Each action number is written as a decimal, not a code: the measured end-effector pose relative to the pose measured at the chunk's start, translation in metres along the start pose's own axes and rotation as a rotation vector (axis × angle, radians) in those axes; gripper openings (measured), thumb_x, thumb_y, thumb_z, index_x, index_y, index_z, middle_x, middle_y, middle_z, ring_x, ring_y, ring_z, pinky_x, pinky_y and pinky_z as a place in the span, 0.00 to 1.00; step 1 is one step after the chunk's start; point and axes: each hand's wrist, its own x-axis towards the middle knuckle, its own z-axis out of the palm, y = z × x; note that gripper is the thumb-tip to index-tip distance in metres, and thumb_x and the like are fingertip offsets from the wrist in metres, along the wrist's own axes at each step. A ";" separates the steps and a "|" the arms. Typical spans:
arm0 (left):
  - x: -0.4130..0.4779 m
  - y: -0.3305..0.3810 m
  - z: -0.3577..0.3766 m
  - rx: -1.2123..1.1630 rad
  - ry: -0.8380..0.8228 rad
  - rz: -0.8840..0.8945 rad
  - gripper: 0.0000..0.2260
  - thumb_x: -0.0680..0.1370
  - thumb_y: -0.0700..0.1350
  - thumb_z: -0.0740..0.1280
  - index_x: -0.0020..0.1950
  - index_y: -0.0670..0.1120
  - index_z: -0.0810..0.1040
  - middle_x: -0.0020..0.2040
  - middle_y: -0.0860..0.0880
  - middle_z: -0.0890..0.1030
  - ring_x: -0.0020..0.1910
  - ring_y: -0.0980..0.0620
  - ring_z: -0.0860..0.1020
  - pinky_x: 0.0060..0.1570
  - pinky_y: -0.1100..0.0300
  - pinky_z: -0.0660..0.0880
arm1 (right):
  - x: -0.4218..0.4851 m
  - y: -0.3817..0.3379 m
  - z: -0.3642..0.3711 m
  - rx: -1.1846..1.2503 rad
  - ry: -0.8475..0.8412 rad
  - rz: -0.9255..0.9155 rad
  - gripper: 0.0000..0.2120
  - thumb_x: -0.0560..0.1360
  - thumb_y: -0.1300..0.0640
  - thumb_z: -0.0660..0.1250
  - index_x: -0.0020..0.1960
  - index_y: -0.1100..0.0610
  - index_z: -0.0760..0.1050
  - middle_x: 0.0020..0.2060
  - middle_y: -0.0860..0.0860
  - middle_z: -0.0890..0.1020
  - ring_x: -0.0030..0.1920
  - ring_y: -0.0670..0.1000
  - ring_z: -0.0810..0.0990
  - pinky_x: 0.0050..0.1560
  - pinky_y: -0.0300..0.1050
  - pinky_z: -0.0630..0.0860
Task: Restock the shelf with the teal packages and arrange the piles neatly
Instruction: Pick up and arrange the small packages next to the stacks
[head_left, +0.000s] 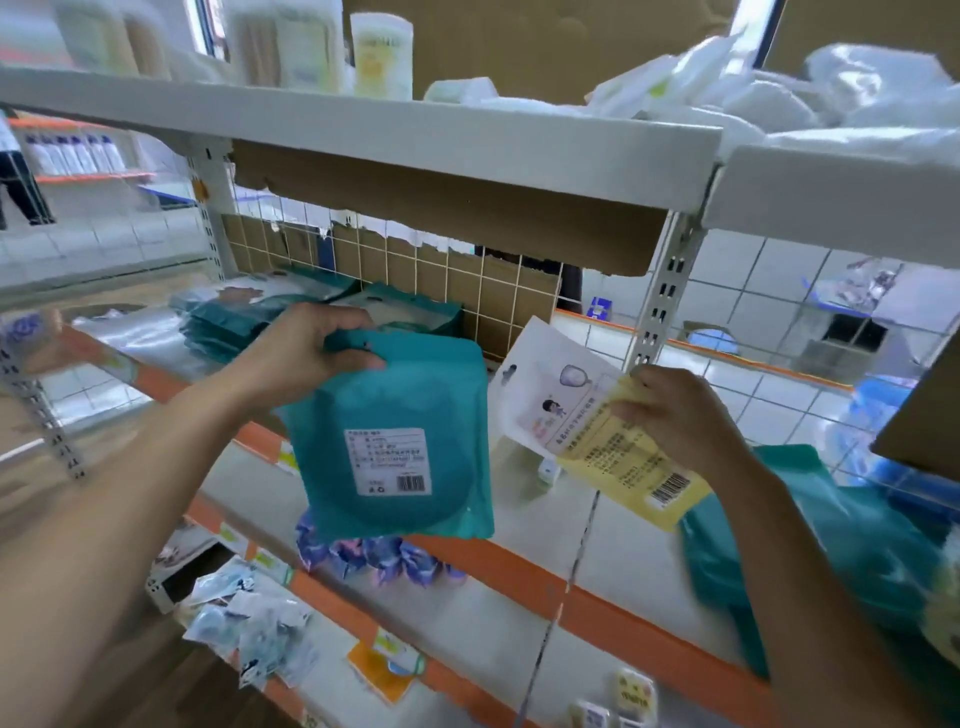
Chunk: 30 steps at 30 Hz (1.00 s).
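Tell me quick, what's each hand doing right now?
Left hand: grips a teal package by its top edge.
Right hand: holds a yellow package.

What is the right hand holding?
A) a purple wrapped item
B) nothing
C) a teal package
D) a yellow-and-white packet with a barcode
D: the right hand grips the yellow-and-white packet by its upper edge, while the teal package hangs from the left hand.
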 end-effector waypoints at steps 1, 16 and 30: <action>0.005 -0.011 -0.004 -0.016 -0.010 0.017 0.08 0.71 0.43 0.71 0.49 0.46 0.81 0.43 0.58 0.83 0.42 0.61 0.80 0.44 0.61 0.79 | 0.003 -0.007 0.006 -0.013 0.017 0.020 0.13 0.73 0.55 0.69 0.34 0.55 0.68 0.33 0.50 0.76 0.38 0.57 0.76 0.41 0.49 0.72; 0.063 -0.116 -0.087 -0.290 -0.253 0.242 0.07 0.73 0.37 0.69 0.40 0.49 0.77 0.32 0.62 0.81 0.31 0.64 0.79 0.27 0.73 0.69 | 0.027 -0.105 0.086 -0.074 0.127 0.258 0.15 0.72 0.53 0.71 0.32 0.49 0.67 0.31 0.46 0.77 0.38 0.53 0.78 0.42 0.49 0.74; 0.086 -0.147 -0.101 -0.385 -0.317 0.323 0.05 0.65 0.55 0.68 0.38 0.64 0.80 0.36 0.62 0.82 0.35 0.62 0.81 0.31 0.73 0.73 | 0.085 -0.093 0.146 -0.183 -0.105 0.558 0.07 0.76 0.53 0.67 0.45 0.56 0.77 0.37 0.48 0.76 0.32 0.42 0.70 0.24 0.30 0.65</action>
